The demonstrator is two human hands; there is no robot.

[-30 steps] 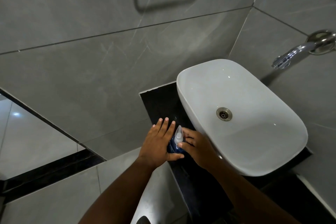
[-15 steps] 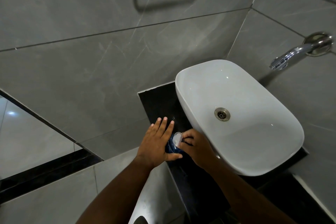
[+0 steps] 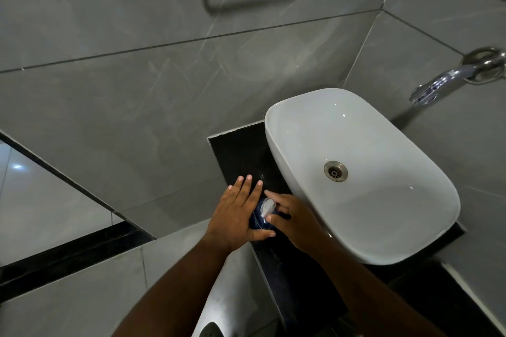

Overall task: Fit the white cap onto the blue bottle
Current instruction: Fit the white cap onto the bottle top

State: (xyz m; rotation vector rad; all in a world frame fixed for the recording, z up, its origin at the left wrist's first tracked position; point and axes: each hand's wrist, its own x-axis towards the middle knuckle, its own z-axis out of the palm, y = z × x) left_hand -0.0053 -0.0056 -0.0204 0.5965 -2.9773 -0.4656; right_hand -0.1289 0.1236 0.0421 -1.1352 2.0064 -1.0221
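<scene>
My left hand [image 3: 237,216] wraps the blue bottle [image 3: 258,223], probably light and slippery, while my right hand [image 3: 294,217] pinches the small white cap [image 3: 267,206].

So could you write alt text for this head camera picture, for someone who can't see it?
Two bare hands work a white cap onto a small blue bottle on a black counter: the left hand steadies the bottle, the right hand grips the cap. A white basin sits alongside, against grey tiled walls.
</scene>
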